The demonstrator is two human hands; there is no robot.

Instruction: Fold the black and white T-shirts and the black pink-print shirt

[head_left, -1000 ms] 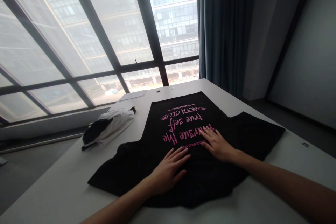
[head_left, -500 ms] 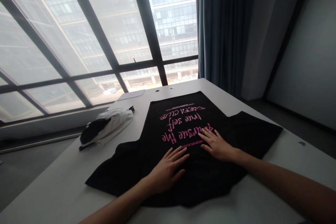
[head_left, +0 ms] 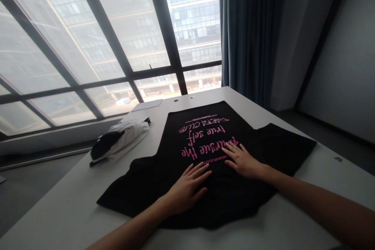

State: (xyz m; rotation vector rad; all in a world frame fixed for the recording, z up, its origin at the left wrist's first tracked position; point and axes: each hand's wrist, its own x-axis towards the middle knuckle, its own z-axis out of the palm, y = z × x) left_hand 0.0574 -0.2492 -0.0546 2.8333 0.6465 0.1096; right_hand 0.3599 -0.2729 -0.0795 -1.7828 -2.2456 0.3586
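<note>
A black T-shirt (head_left: 164,179) with pink lettering lies spread out on the white table (head_left: 67,203), its sleeves stretched to both sides and its hem toward the window. The print reads upside down from where I stand. My left hand (head_left: 189,187) rests flat on the shirt just below the lettering, fingers extended. To the right, my right hand (head_left: 241,160) also lies flat, with its fingertips over the edge of the pink print. Neither hand grips the cloth.
A bundle of white and black cloth (head_left: 124,138) sits at the table's left edge. Toward the window lies a pale flat sheet (head_left: 146,104). Small round fittings (head_left: 175,100) show at the far end. A blue curtain (head_left: 246,39) hangs beyond the table.
</note>
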